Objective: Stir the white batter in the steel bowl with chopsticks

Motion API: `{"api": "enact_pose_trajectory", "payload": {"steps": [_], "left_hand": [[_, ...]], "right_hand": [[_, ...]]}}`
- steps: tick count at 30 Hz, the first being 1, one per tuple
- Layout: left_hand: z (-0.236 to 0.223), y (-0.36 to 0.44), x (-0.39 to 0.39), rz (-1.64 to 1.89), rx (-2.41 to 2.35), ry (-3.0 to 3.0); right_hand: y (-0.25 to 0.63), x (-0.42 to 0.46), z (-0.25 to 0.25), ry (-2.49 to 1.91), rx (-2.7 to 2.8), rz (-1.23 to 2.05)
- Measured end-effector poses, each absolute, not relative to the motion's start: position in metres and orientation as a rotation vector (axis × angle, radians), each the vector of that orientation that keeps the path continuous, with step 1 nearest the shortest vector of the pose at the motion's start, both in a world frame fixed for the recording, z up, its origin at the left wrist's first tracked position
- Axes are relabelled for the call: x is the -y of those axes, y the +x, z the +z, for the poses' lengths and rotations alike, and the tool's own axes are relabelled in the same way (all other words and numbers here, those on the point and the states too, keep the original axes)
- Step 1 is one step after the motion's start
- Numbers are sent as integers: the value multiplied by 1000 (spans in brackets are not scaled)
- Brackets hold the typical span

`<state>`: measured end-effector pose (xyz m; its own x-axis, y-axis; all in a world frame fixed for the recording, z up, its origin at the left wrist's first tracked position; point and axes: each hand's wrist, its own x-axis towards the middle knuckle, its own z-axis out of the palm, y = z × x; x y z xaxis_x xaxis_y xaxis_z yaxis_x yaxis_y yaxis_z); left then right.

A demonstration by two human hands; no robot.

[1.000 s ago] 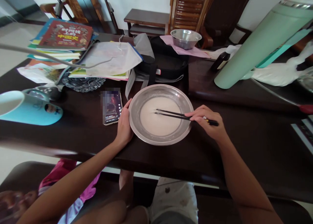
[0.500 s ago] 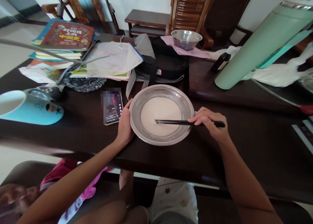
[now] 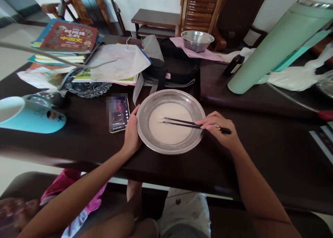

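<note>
In the head view a wide steel bowl [image 3: 145, 135] stands on the dark table, holding a milky white liquid [image 3: 170, 134]. My left hand [image 3: 132, 134] grips the bowl's left side, fingers along the outer wall and partly hidden. Black chopsticks [image 3: 182, 123] are pinched in my right hand [image 3: 218, 129] over the bowl's right rim. Their tips dip into the liquid, spread a little apart. Just left of my left hand lies a phone [image 3: 119, 115] with its screen lit and partly blurred.
A light blue jug [image 3: 39, 116] stands at the left, a green flask [image 3: 267, 51] at the right. Behind the bowl are a black bag [image 3: 179, 71], a glass dish [image 3: 90, 88] and stacked books [image 3: 69, 37]. A smaller steel bowl [image 3: 197, 42] sits on pink cloth [image 3: 182, 47].
My right hand has shifted slightly left and up, and the chopsticks have spread apart in the liquid. My left hand stays on the bowl.
</note>
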<state>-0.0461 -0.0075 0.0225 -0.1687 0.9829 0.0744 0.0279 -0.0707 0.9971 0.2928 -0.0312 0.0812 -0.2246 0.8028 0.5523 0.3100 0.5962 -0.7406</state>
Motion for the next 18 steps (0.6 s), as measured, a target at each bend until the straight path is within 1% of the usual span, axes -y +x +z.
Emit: {"api": "enact_pose_trajectory", "payload": {"steps": [4,7,9,13,18], "left_hand": [[24,-45,8,1380,-1305,1194],[25,-46,8,1378,-1313,1202],[24,-46,8,1386,-1317,1193],[21,-46,7,1383,-1299,1182],[22,-45,7,1380,-1296,1168]], "right_hand": [[296,32,81,-903,1713,618],[294,32,80,-858,1790,686],[293,31,80,-875,1829,667],[295,31,81,-931,1736,600],[292,32,81,-863,1788,671]]}}
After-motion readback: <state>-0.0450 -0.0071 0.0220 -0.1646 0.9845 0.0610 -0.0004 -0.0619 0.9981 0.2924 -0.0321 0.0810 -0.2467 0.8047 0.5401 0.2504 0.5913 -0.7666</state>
